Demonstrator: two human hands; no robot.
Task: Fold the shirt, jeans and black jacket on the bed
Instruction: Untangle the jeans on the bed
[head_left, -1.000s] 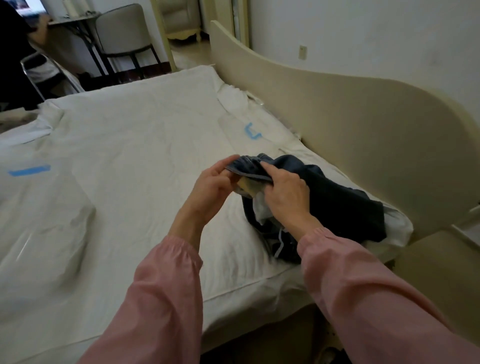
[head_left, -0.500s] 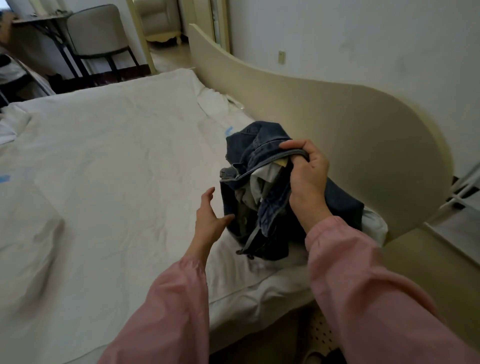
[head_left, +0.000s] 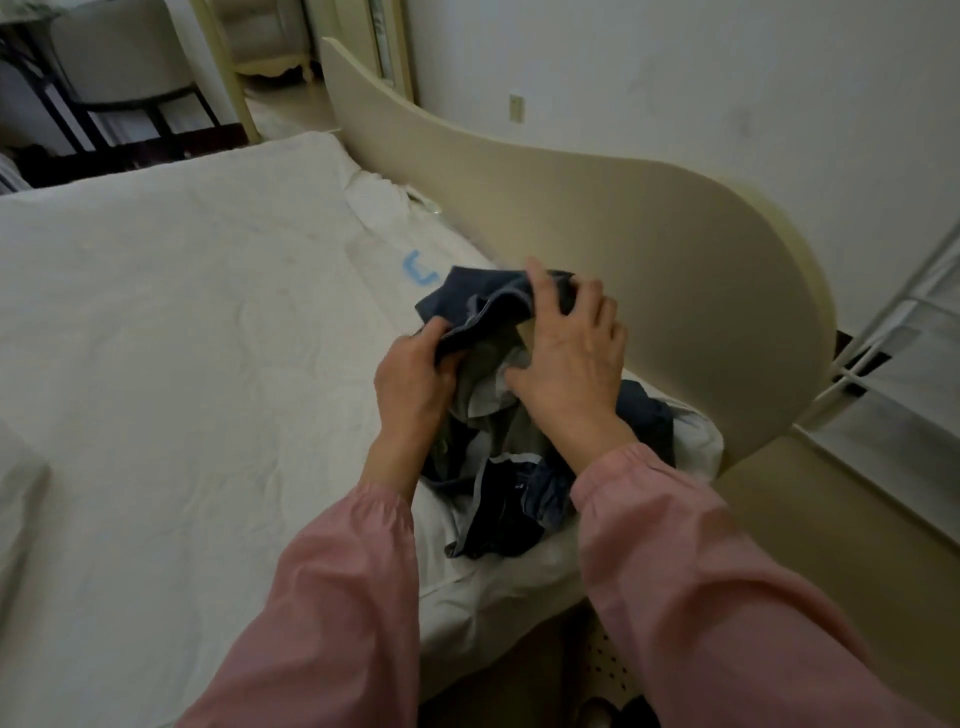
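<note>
Moved since the earlier frame: the left hand (head_left: 411, 387), which was spread beside the bundle and held nothing, is now closed on the denim. The right hand (head_left: 569, 364) has shifted from a curl over the top of the bundle to a flatter hold on its upper fold.
Left fingers (head_left: 439, 332): curled round the near edge of the waistband, which is gripped from the left side.
Right fingers (head_left: 537, 283): laid over the top fold of the denim and slightly spread, with the thumb tucked under against the pale inner lining, so the fold is pinched.
Jeans (head_left: 498, 304): held bunched between both hands, the upper part lifted. The rest is heaped on the right corner of the bed (head_left: 182, 364), close to the headboard (head_left: 649, 234).
Sleeves (head_left: 337, 597): pink, gathered at both wrists.
Sheet: white and creased, with a blue tape mark (head_left: 418, 267) just beyond the jeans.
Surroundings: a chair (head_left: 119, 67) is seen past the far end of the bed, and a metal rack (head_left: 909, 338) beside the headboard at the right.
</note>
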